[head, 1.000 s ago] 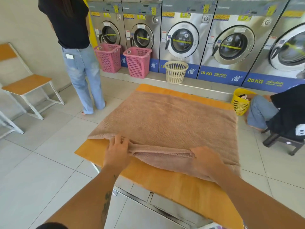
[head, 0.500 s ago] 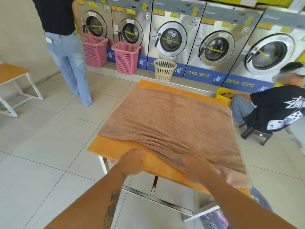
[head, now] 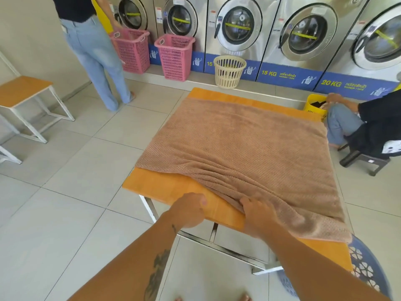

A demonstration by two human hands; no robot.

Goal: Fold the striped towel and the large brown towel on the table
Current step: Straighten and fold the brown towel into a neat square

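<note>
The large brown towel (head: 249,144) lies spread over most of the orange wooden table (head: 156,183), with wrinkles running toward its near edge. That near edge is bunched under my right hand (head: 258,213), which grips it there. My left hand (head: 188,210) is curled into a loose fist at the table's front edge, just left of the towel and apart from it, holding nothing. The towel's near right corner hangs slightly over the table edge. No striped towel is in view.
A blue laundry basket (head: 364,270) sits by the table's near right corner. Two pink baskets (head: 174,55), a cream basket (head: 229,71) and washers line the back. One person stands at far left (head: 95,57); another sits at right (head: 373,131). A bench (head: 23,90) stands left.
My left hand has let go of the towel's near edge and closed on the bare table front. My right hand keeps hold of the towel. The view has pulled back from the table.
</note>
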